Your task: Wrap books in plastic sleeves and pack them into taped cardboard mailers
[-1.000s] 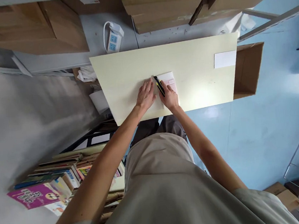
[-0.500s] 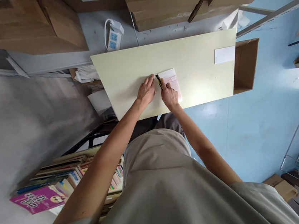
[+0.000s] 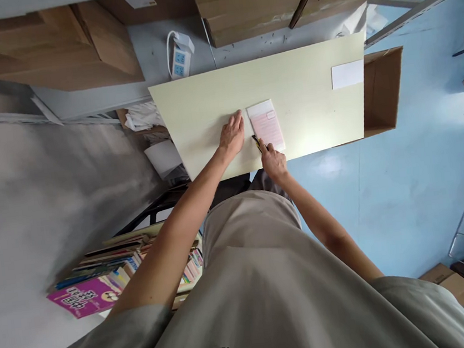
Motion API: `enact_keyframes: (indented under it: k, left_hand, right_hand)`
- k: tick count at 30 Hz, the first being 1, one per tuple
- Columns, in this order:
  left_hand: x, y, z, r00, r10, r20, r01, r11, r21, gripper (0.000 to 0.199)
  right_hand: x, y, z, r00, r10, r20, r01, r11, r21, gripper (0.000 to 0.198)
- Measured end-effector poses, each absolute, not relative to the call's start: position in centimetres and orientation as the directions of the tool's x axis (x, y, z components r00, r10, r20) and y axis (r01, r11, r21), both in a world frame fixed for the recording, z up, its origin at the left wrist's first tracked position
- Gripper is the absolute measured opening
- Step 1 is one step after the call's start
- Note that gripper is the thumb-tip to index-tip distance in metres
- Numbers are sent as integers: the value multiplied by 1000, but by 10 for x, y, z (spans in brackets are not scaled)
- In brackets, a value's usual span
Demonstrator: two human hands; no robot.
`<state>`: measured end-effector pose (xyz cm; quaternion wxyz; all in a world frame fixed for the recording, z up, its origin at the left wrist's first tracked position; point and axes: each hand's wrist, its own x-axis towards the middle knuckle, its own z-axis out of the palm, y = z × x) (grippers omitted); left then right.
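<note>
My right hand [image 3: 273, 161] is closed around a black and yellow utility knife [image 3: 257, 142]. Its tip points away from me, at the lower left edge of a pad of pink printed paper [image 3: 267, 126]. Whether the blade touches the paper, I cannot tell. My left hand [image 3: 232, 133] lies flat on the pale yellow board [image 3: 307, 98], fingers stretched out, just left of the pad. A pale strip shows between that hand and the pad; its kind is unclear.
A white card [image 3: 347, 74] lies on the board's right part. Beyond the far edge are a power strip [image 3: 180, 61] and cardboard boxes [image 3: 254, 4]. An open carton [image 3: 385, 89] sits at the right end. Books [image 3: 90, 296] are stacked at lower left.
My right hand has drawn the utility knife toward my body along the pad's left side. My left hand stays flat beside the pad. The head view has shifted slightly.
</note>
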<state>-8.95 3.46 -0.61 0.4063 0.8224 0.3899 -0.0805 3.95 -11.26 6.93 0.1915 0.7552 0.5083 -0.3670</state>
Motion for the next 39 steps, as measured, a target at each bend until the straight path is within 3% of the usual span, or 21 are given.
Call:
enact_keyframes:
  k: [8, 13, 17, 20, 24, 28, 31, 35, 39]
  left_hand:
    - [-89, 31, -2, 651, 590, -477, 737, -342, 583, 79]
    - [-81, 25, 2, 590, 628, -508, 781, -282, 558, 78]
    - [-80, 12, 15, 537, 675, -506, 799, -215, 562, 81]
    - [-85, 4, 38, 553, 719, -421, 763, -233, 603, 81]
    - [-81, 15, 83, 539, 810, -231, 704, -283, 651, 67]
    - [-58, 51, 148, 438, 897, 63, 628, -355, 693, 58]
    - [-37, 76, 200, 350, 911, 216, 612, -398, 683, 59]
    - [-21, 85, 243, 279, 919, 277, 638, -393, 662, 61]
    - [-27, 71, 239, 233, 933, 274, 642, -359, 678, 61]
  right_hand:
    - [40, -151, 103, 144, 510, -848, 946, -323, -33, 83]
    - [49, -161, 124, 28, 445, -895, 969, -232, -86, 75]
    - [70, -152, 148, 54, 543, -838, 948, -292, -128, 69]
    - [93, -130, 172, 92, 707, -702, 912, -342, -225, 74]
    - [126, -68, 208, 111, 903, -414, 828, -315, -464, 70]
    - [149, 31, 250, 113, 993, -19, 769, -100, -632, 54]
    - [156, 113, 270, 24, 973, 229, 795, 121, -595, 50]
    - [155, 208, 265, -46, 961, 272, 822, 191, -536, 50]
    - [149, 256, 258, -110, 953, 283, 790, 256, -557, 39]
